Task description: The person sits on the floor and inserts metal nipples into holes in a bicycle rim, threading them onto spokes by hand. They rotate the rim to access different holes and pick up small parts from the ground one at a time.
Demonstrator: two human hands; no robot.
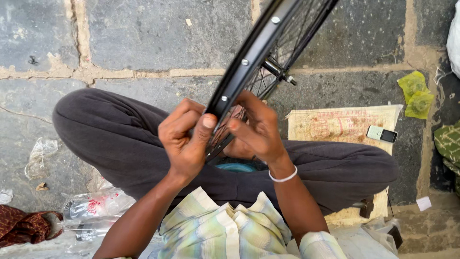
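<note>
**A:** On a stone-slab floor, seen from above, a person sits cross-legged in dark trousers (124, 144) and a pale checked shirt (225, 230). A black bicycle wheel rim (249, 57) rises tilted from the lap toward the top of the view, its spokes (292, 38) and hub axle (280, 72) visible behind it.

**B:** What are the hands doing?

**A:** The left hand (184, 139) is curled closed on the near edge of the rim, thumb pressed flat against its outer face. The right hand (256, 129) is half-closed on the other side, fingers reaching in among the spokes. Whether it truly grips something there, I cannot tell. A white band (283, 176) circles the right wrist.

**B:** And around the person?

**A:** To the right, a printed sack (335, 124) lies flat on the floor under one knee, with a small mobile phone (382, 134) resting on it. Two crumpled yellow-green wrappers (416, 93) lie further right. At lower left are clear plastic bags (91, 208) and a dark red cloth (21, 228). A blue-green round object (235, 167) shows just under the hands, mostly hidden.
</note>
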